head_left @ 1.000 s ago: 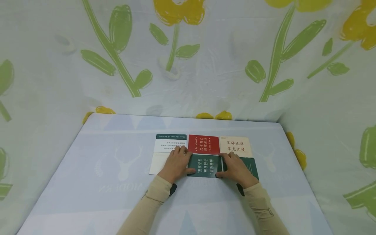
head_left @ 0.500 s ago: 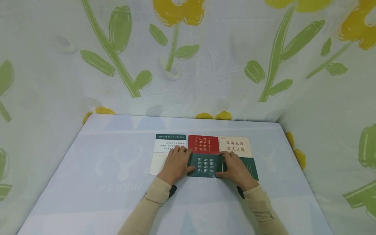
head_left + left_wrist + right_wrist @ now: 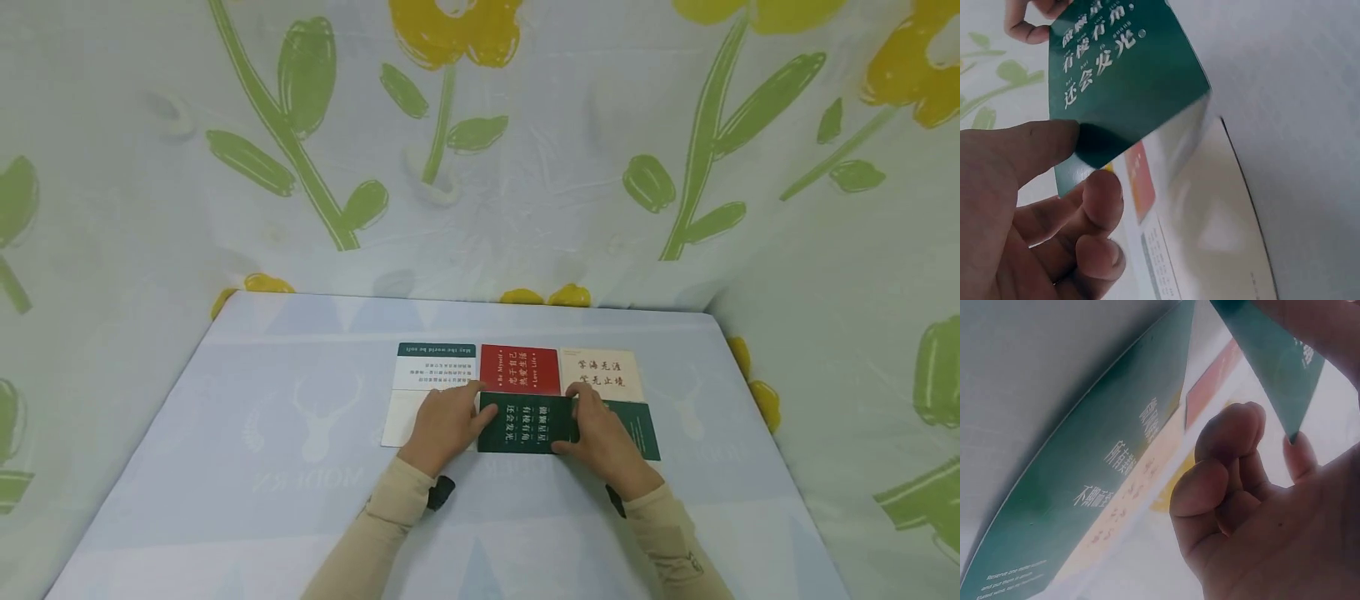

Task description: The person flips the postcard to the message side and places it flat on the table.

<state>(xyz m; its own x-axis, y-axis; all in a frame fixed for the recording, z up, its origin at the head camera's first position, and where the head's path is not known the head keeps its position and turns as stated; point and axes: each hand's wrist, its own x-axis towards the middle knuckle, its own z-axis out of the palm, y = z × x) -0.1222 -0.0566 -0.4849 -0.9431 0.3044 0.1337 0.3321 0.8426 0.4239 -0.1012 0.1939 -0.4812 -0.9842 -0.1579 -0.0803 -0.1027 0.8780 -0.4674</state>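
A dark green card with white Chinese characters [image 3: 525, 425] is held between both hands, raised off the table. My left hand [image 3: 442, 425] pinches its left end; in the left wrist view the thumb [image 3: 1047, 147] lies on the printed face, with fingertips under the edge. On the other side, my right hand [image 3: 609, 442] grips the right end, one fingertip at a corner of the green card [image 3: 1279, 369] in the right wrist view. Behind it lies a red card [image 3: 519, 369]. Another green card [image 3: 641, 429] lies partly hidden by the right hand.
A cream card with brown characters [image 3: 602, 367] lies at the back right. To the left are a white card with a green band [image 3: 433, 367] and a plain pale card [image 3: 401, 412], partly under the left hand. A pale patterned cloth covers the table [image 3: 300, 500].
The green card, earlier flat in the front row between my hands, has come up off the table. The left fingers have shifted onto its edge, and its right end now covers the gap there.
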